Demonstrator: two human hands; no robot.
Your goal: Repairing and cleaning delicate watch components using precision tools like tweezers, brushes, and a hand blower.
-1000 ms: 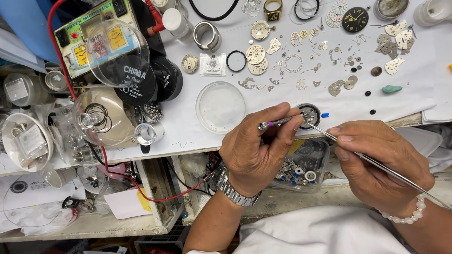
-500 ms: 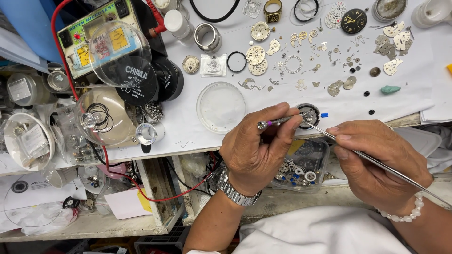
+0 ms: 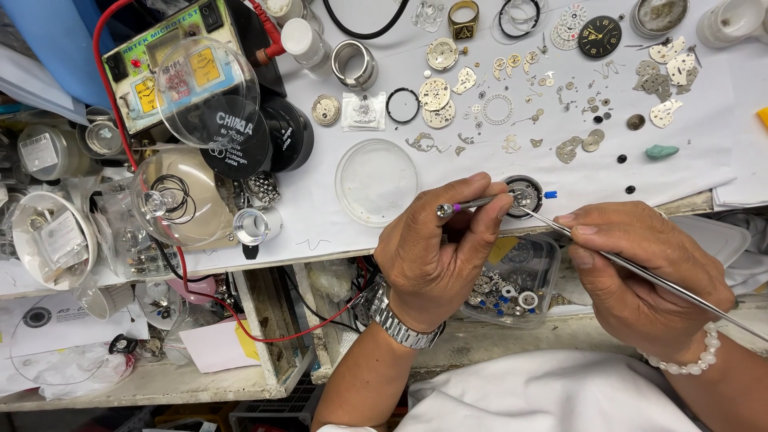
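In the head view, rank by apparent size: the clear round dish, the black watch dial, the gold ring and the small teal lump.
1. clear round dish
2. black watch dial
3. gold ring, close to the dial, so unsure
4. teal lump

This is a watch repair workshop. Loose gears and plates [image 3: 512,88] lie spread over a white paper-covered bench [image 3: 320,216], beside a black dial [image 3: 600,36] and an electronic tester [image 3: 152,76].
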